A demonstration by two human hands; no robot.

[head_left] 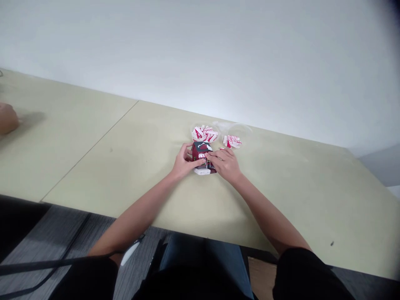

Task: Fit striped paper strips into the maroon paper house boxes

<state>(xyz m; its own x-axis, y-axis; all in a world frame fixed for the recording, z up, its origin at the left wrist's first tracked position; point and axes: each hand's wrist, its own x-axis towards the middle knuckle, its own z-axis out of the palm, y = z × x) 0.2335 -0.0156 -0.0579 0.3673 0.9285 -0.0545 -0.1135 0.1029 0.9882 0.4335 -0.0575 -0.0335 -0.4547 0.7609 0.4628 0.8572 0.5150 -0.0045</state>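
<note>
A miniature house [202, 148] with dark red walls, a dark green roof and white snow-like patches stands on the table in front of me. My left hand [183, 162] grips its left side, with the thumb across the front. On the right, my right hand [225, 164] has its fingers drawn together against the house front, close to a small white-and-red piece [201, 155]. Whatever those fingertips pinch is too small to make out. Just behind the house, a clear round container [191, 132] holds several red-and-white striped pieces [206, 133].
More striped pieces [233, 141] lie right of the container, beside a clear round lid or dish [248, 127]. A white wall [200, 54] rises behind the pale table [125, 162]. Another person's hand [8, 118] shows at the far left. A small dark bit [332, 243] lies at right.
</note>
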